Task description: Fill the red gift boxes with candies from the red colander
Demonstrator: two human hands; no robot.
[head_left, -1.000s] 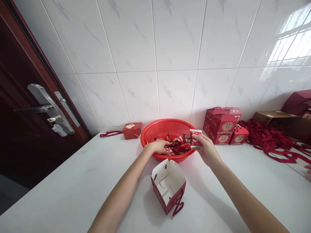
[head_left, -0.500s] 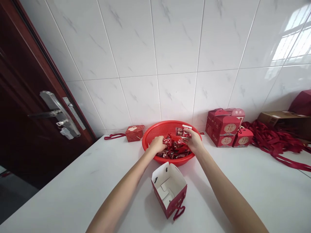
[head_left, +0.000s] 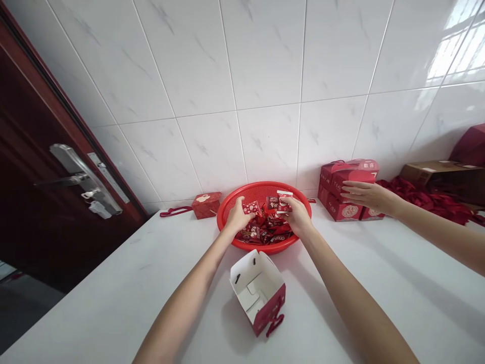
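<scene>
A: Head view. State of the left hand?
B: Thumb and fingers are closed on a spotted packet, over the left side of the red basket. Half a second earlier this hand was lower among the wrapped sweets, knuckles up; the packet now sits higher, and the thumb points upward.

A: And the right hand?
B: Grip narrow, holding a red-and-white packet with a dark red packet just beside it. One second ago it was out at the basket's right rim; it is now inside that line, above the sweets, much as half a second ago.

A: The open box?
B: Upright on the surface, just in front of the basket, white interior showing, cord loop hanging at its near side. Position unchanged against the basket.

A: Any other change?
B: Yes. A co-worker's hand has entered from the right, fingers extended, and overlaps the stacked boxes. Contact cannot be determined. Neither earlier frame shows that arm there.

A: Left of the basket?
B: A small patterned box and a red ribbon, both undisturbed.
</scene>
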